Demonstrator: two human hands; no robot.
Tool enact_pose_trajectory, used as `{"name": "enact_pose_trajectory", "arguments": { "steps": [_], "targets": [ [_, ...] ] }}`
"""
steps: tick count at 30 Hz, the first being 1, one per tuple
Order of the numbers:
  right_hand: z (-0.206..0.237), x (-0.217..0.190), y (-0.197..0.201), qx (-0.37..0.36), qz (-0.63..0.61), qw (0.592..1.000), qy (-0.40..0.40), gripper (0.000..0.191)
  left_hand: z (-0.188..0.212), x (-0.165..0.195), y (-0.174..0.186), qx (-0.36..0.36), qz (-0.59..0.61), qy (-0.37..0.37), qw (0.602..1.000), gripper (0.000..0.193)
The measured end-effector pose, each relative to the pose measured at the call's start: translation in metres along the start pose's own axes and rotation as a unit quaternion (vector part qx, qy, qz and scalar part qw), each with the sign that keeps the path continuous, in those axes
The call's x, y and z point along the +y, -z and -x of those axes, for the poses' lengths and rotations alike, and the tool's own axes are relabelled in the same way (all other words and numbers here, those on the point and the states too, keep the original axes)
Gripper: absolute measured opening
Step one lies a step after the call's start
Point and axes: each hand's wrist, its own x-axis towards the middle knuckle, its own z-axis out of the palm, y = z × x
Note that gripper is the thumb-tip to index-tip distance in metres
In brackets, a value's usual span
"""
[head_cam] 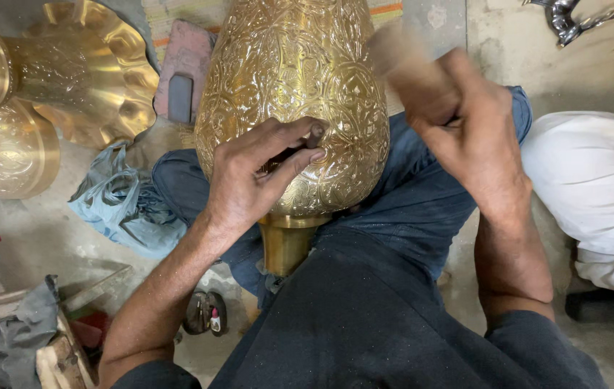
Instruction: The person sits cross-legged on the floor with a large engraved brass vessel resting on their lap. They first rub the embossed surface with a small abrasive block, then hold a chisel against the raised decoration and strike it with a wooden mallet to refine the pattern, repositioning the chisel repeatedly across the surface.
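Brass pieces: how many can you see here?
3. An engraved vase lies across the lap under the left hand; a fluted piece and a rounded one sit far left. Others may be hidden.

Brass vessels (26,94) crowd the left; bare floor (530,43) lies open upper right.

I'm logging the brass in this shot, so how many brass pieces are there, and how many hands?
Engraved brass vase on the lap: 1
Brass pieces on the floor at left: 2
Hands, left hand and right hand: 2
Total: 5
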Motion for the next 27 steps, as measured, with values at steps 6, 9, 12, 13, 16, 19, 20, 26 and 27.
{"name": "enact_pose_trajectory", "arguments": {
  "steps": [6,9,12,13,16,19,20,26,27],
  "targets": [
    [0.005,0.013,-0.007,-0.008,0.028,0.998,0.053,0.031,0.000,0.006,0.004,0.001,0.008,0.004,1.000,0.034],
    [0.006,0.023,-0.010,-0.033,0.113,0.987,0.106,0.035,-0.001,0.006,0.005,0.007,-0.011,-0.018,1.000,0.034],
    [0.008,0.025,-0.010,-0.036,0.038,0.998,0.039,0.035,-0.001,0.005,0.005,0.004,-0.018,-0.026,0.999,0.034],
    [0.008,0.023,-0.009,-0.057,-0.034,0.997,-0.026,0.035,-0.001,0.005,0.005,-0.002,-0.007,-0.012,1.000,0.033],
    [0.008,0.016,-0.004,-0.050,0.096,0.993,0.052,0.041,-0.001,0.005,0.004,-0.003,0.001,-0.018,1.000,0.034],
    [0.008,0.011,-0.003,-0.007,0.020,0.999,0.034,0.035,0.000,0.006,0.005,-0.003,0.003,0.003,1.000,0.033],
    [0.008,0.011,-0.003,0.011,-0.067,0.998,-0.007,0.031,0.000,0.006,0.005,-0.001,0.003,0.015,1.000,0.033],
    [0.007,0.018,-0.008,0.004,0.140,0.985,0.104,0.036,-0.001,0.002,0.003,-0.010,0.002,0.000,1.000,0.034],
    [0.007,0.018,-0.010,-0.008,0.046,0.998,0.035,0.030,-0.001,0.000,0.002,-0.012,0.010,-0.002,1.000,0.033]
  ]
}}
